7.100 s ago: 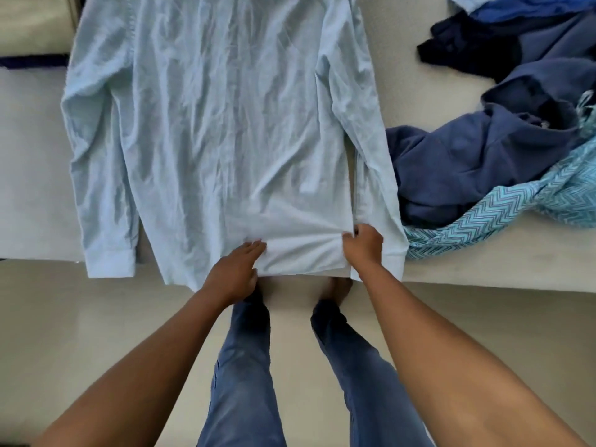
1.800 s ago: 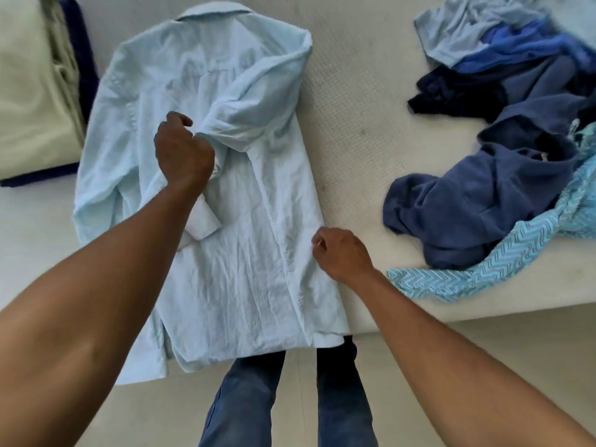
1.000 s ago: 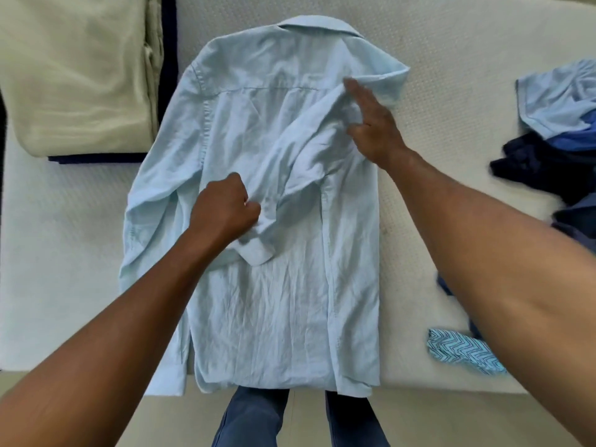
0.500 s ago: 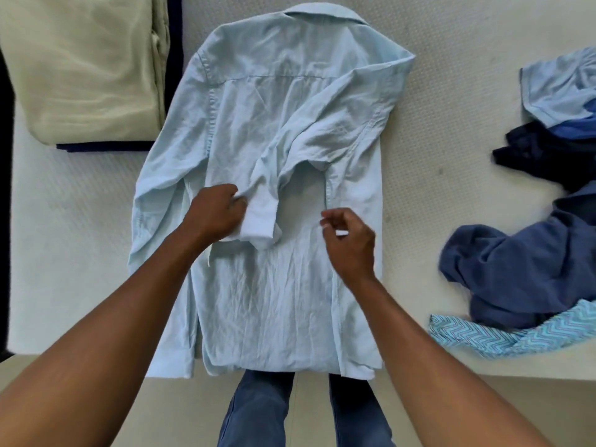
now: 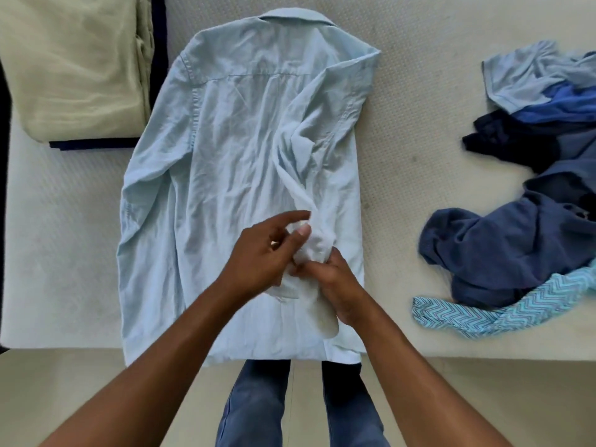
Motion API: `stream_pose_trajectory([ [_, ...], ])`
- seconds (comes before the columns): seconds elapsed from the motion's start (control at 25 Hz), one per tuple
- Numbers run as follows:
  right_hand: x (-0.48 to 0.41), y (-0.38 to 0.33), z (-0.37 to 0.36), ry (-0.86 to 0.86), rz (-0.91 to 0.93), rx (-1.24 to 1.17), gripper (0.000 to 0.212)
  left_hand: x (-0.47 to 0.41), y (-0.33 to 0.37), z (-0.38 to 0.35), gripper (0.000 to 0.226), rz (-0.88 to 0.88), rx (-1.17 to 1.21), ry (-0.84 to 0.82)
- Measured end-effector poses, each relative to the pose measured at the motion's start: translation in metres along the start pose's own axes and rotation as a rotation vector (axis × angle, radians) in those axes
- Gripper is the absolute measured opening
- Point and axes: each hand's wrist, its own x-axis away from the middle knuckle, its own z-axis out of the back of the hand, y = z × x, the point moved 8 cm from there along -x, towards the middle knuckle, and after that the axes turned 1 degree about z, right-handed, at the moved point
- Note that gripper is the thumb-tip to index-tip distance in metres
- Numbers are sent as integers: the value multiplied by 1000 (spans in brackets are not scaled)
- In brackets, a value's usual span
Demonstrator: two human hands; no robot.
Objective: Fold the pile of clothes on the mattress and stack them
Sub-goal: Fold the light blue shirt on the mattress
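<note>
A light blue long-sleeved shirt (image 5: 225,162) lies back-up on the white mattress (image 5: 412,91), collar away from me. Its right side and sleeve are folded inward over the back; the left sleeve lies flat along the left edge. My left hand (image 5: 261,253) and my right hand (image 5: 335,285) meet over the lower middle of the shirt, both pinching the cuff end of the folded sleeve (image 5: 317,243). A pile of unfolded clothes (image 5: 503,246) lies at the right: dark blue garments, a pale blue one and a turquoise zigzag cloth (image 5: 477,314).
A folded cream garment (image 5: 74,66) rests on a dark navy one (image 5: 93,144) at the upper left of the mattress. The mattress's front edge runs just below the shirt hem. My legs in blue jeans (image 5: 254,411) stand on the pale floor.
The sleeve lay across the shirt's middle with its cuff in my left hand. Both hands have since come together lower down and drawn the sleeve straighter along the right side.
</note>
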Motion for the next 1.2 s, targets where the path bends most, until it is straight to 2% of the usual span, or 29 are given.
stream_pose_trajectory([
  [0.08, 26, 4, 17, -27, -7, -322, 40, 18, 14, -12, 24, -135, 113, 74],
  [0.16, 40, 35, 39, 70, -120, -529, 44, 21, -7, -29, 22, -54, 207, 153],
  [0.2, 42, 59, 58, 203, -173, -517, 42, 17, -30, -39, 20, 36, 165, 179],
  [0.28, 48, 102, 95, 480, -293, -368, 37, 6, -88, -62, 22, 289, -6, 97],
  [0.36, 50, 123, 115, 585, -340, -126, 38, 5, -133, -84, 38, 494, -87, -32],
  [0.44, 47, 124, 122, 575, -296, 170, 33, 7, -149, -98, 47, 540, -43, -55],
  [0.48, 48, 121, 124, 584, -290, 244, 28, 8, -147, -102, 45, 503, -62, -37],
  [0.52, 49, 119, 125, 581, -285, 219, 25, 9, -142, -103, 42, 447, -117, -12],
  [0.6, 50, 120, 121, 449, -273, -24, 29, 9, -136, -105, 39, 371, -118, 15],
  [0.68, 54, 121, 107, 228, -315, -209, 34, 12, -140, -112, 42, 435, 119, -51],
  [0.72, 58, 124, 107, 181, -338, -165, 33, 15, -144, -117, 40, 497, 222, -102],
  [0.8, 63, 130, 123, 274, -319, 76, 35, 26, -149, -119, 19, 590, 280, -132],
  [0.88, 68, 125, 142, 417, -221, 308, 30, 39, -153, -119, 16, 659, 332, -107],
  [0.96, 72, 124, 142, 362, -169, 234, 18, 53, -167, -126, 28, 727, 506, -118],
  [1.04, 77, 119, 128, 275, -150, 119, 16, 66, -177, -133, 40, 776, 672, -172],
  [1.12, 81, 105, 122, 351, -72, 144, 7, 71, -184, -129, 38, 768, 637, -139],
  [1.2, 90, 88, 118, 445, 11, 287, 10, 73, -182, -123, 23, 724, 485, -25],
])
